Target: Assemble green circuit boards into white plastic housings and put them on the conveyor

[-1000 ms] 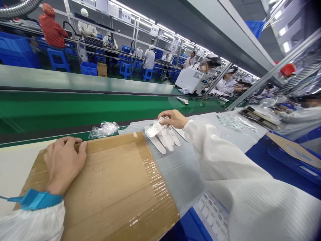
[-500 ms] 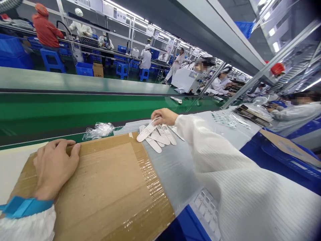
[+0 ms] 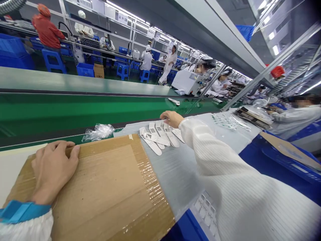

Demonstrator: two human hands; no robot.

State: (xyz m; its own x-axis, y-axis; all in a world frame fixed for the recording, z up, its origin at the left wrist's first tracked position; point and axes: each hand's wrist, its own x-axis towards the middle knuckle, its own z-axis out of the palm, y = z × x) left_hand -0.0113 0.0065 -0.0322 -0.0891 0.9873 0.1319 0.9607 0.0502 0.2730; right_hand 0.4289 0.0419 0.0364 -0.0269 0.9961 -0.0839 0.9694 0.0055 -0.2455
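My left hand (image 3: 55, 164) rests on the taped cardboard box (image 3: 100, 187), with its fingers loosely bent and the thumb apart, holding nothing. A blue band (image 3: 25, 211) is around that wrist. Over the back right of a fanned row of white plastic shells (image 3: 151, 145) is my right hand (image 3: 172, 118). Its visible fingers are extended and nothing shows in them; the fingertips' undersides are hidden. The shells are long, round-ended and have rectangular windows, like remote-control covers. They overlap on the grey sheet (image 3: 173, 170) beside the box.
Crumpled clear plastic (image 3: 99, 131) lies behind the box, along the green conveyor (image 3: 75, 112). More white shells (image 3: 207, 211) sit in a blue bin (image 3: 190, 227) at the lower front. A large blue crate (image 3: 281, 157) stands right. Co-workers sit beyond.
The white shell my right hand held above the box corner is no longer in its fingers. That hand has moved right and slightly back over the row. My left hand stays on the box.
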